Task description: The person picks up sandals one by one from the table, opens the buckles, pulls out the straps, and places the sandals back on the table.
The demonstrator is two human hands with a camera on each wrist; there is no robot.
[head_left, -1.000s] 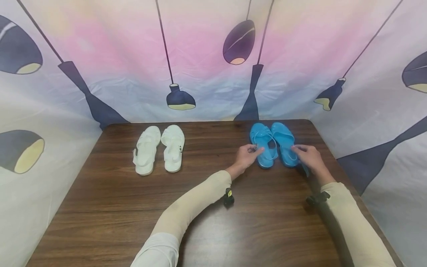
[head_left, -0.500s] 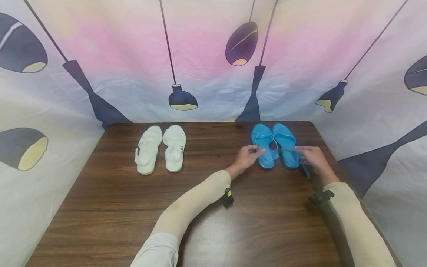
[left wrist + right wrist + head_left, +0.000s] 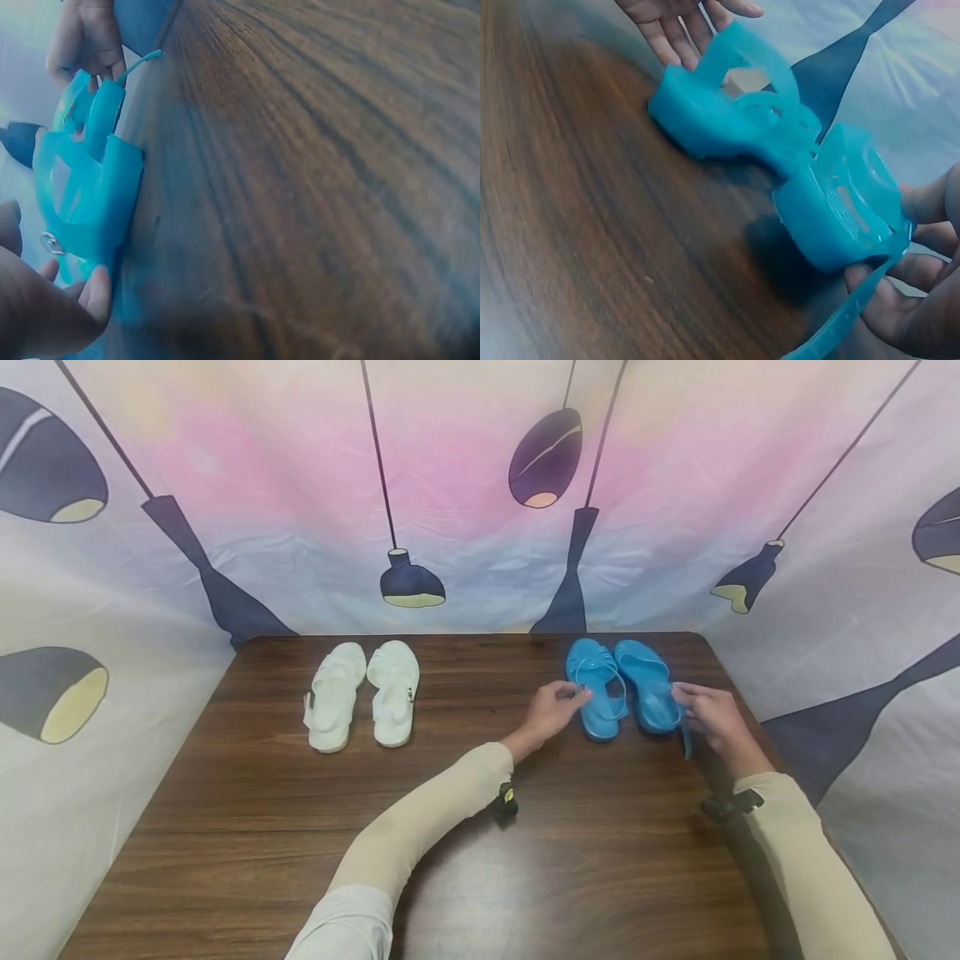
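A pair of blue sandals stands at the back right of the table. My left hand [image 3: 552,708] is beside the left blue sandal [image 3: 600,725], its relaxed fingers right at the metal buckle [image 3: 52,243] on the strap. Seen from the right wrist, those fingers are spread along the sandal's side. My right hand [image 3: 714,717] grips the right blue sandal [image 3: 654,697] by its outer edge, thumb on top and fingers beneath. That sandal tilts, with a dark shadow under its heel. Its loose strap [image 3: 847,315] hangs down past my fingers.
A pair of white sandals, the left one [image 3: 330,714] and the right one [image 3: 392,718], lies at the back left of the brown wooden table [image 3: 480,860]. A lamp-patterned cloth [image 3: 465,468] rises behind the table and at both sides.
My right hand has moved slightly right, and the right blue sandal has tilted with its heel shifting up in view. My left hand has drawn back a little from the left sandal's buckle.
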